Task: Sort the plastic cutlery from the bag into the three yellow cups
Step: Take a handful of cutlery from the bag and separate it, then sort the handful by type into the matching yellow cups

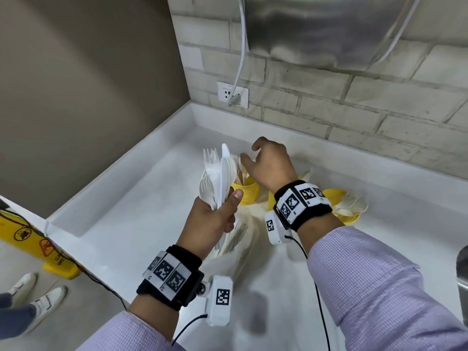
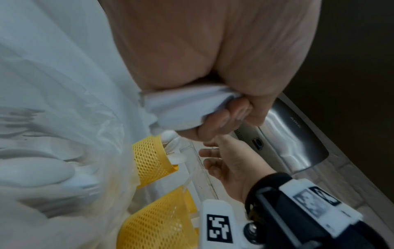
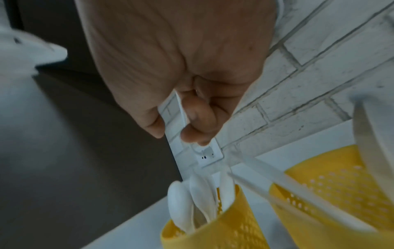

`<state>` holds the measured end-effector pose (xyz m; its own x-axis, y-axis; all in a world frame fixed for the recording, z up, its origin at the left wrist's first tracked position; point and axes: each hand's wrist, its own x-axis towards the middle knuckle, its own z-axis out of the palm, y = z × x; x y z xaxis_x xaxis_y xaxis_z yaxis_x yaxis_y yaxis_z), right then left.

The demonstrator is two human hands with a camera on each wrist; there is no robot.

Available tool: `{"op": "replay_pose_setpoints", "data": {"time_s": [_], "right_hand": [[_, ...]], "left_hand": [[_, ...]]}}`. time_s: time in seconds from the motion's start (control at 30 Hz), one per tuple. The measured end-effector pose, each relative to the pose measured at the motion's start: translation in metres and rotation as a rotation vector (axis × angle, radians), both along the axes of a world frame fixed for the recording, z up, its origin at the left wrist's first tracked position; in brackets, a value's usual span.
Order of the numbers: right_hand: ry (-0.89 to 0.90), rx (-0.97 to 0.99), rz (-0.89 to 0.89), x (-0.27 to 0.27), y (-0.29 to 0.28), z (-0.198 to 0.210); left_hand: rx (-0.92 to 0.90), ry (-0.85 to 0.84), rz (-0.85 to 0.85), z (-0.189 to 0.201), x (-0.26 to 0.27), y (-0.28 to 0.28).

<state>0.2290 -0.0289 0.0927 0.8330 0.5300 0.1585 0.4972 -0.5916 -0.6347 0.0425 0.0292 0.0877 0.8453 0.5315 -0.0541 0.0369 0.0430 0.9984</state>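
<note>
While left hand (image 1: 211, 219) grips bundle of white forks and knives (image 1: 217, 177) upright above white tabletop (image 1: 141, 211), right hand (image 1: 272, 164) pinches single spoon (image 1: 240, 162) over leftmost yellow cup (image 1: 247, 191). Clear bag (image 1: 235, 245) with remaining cutlery lies on tabletop below left hand. Leftmost cup holds spoons, bowls up. Middle cup mostly hidden behind right wrist. Right cup (image 1: 340, 206) holds more white cutlery; type unclear. Steel hand dryer (image 1: 329, 29) on brick wall behind.

White cutlery bundle (image 1: 217, 178) upright above yellow mesh cup (image 1: 247, 190) holding spoons, seemingly.
</note>
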Motion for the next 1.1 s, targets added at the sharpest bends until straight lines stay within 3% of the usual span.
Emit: {"op": "replay_pose_setpoints", "data": {"time_s": [0.17,0.43,0.6,0.97,1.1], "right_hand": [[0.030,0.311,-0.067,-0.011,-0.033,0.029],[0.301,0.618,0.033,-0.058,-0.077,0.036],[0.285,0.646,0.059,-0.067,-0.100,0.036],[0.251,0.423,0.231,-0.082,-0.142,0.054],[0.255,0.422,0.232,-0.084,-0.153,0.052]], "left_hand": [[-0.011,-0.042,-0.077,0.000,0.003,-0.003],[0.049,-0.073,-0.185,0.005,0.003,-0.013],[0.190,-0.068,-0.268,0.008,0.004,-0.022],[0.094,-0.140,-0.374,0.009,0.008,-0.040],[0.123,-0.142,-0.414,0.012,0.008,-0.050]]}}
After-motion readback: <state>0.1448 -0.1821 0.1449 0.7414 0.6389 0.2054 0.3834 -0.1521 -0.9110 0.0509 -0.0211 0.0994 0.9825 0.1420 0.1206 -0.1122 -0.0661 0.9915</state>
